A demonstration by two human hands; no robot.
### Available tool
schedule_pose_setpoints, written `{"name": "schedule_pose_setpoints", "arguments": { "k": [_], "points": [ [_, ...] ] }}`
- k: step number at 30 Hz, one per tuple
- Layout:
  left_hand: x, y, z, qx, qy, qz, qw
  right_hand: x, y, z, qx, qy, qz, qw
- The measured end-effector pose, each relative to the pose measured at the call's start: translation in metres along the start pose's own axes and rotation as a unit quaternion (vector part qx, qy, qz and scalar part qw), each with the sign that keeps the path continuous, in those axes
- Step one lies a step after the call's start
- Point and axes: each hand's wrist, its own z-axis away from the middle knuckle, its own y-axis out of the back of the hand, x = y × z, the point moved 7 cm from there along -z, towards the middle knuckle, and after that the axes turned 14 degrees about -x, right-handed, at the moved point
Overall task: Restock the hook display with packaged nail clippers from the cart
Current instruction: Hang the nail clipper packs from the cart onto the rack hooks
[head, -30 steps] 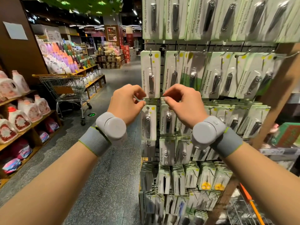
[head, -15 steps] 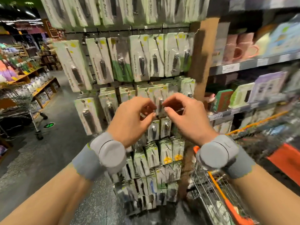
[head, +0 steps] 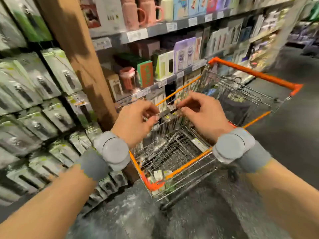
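Both of my hands hover over the near end of the wire shopping cart (head: pixel 255 72), which has orange rims. My left hand (head: pixel 136 121) and my right hand (head: pixel 202 116) have their fingers curled, fingertips almost meeting. Through the motion blur I see nothing plainly held in either. A few white-and-green nail clipper packages (head: pixel 158 175) lie low in the cart's near corner. The hook display (head: pixel 57 73), packed with rows of the same packages, fills the left side, about level with my left forearm.
A wooden post (head: pixel 74 49) stands between the display and shelves (head: pixel 155 30) holding pink mugs and boxed goods behind the cart. Grey speckled floor (head: pixel 284 135) spreads to the right and in front of me. Grey bands sit on both wrists.
My view swung right, from the hook display to the cart. Both hands left the display's hooks and now hang over the cart, still close together with curled fingers.
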Motion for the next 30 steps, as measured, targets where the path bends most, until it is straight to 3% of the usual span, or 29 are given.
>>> {"name": "schedule_pose_setpoints", "arguments": {
  "k": [6, 13, 17, 20, 24, 30],
  "points": [
    [-0.02, -0.075, -0.055, -0.084, 0.083, 0.028, 0.993, 0.077, 0.013, -0.018, -0.053, -0.054, 0.027, 0.997],
    [-0.107, -0.151, -0.108, -0.18, 0.222, 0.014, 0.958, 0.156, -0.033, -0.096, -0.137, -0.104, 0.035, 0.984],
    [-0.173, -0.192, -0.131, -0.264, 0.329, -0.007, 0.907, 0.213, -0.076, -0.14, -0.188, -0.172, 0.013, 0.967],
    [-0.229, -0.237, -0.142, -0.318, 0.39, 0.047, 0.863, 0.254, -0.12, -0.173, -0.274, -0.205, 0.027, 0.939],
    [-0.284, -0.292, -0.127, -0.312, 0.475, 0.115, 0.815, 0.297, -0.177, -0.189, -0.349, -0.221, 0.052, 0.909],
    [-0.322, -0.355, -0.098, -0.298, 0.523, 0.135, 0.787, 0.353, -0.25, -0.176, -0.402, -0.252, 0.08, 0.876]
  ]
}}
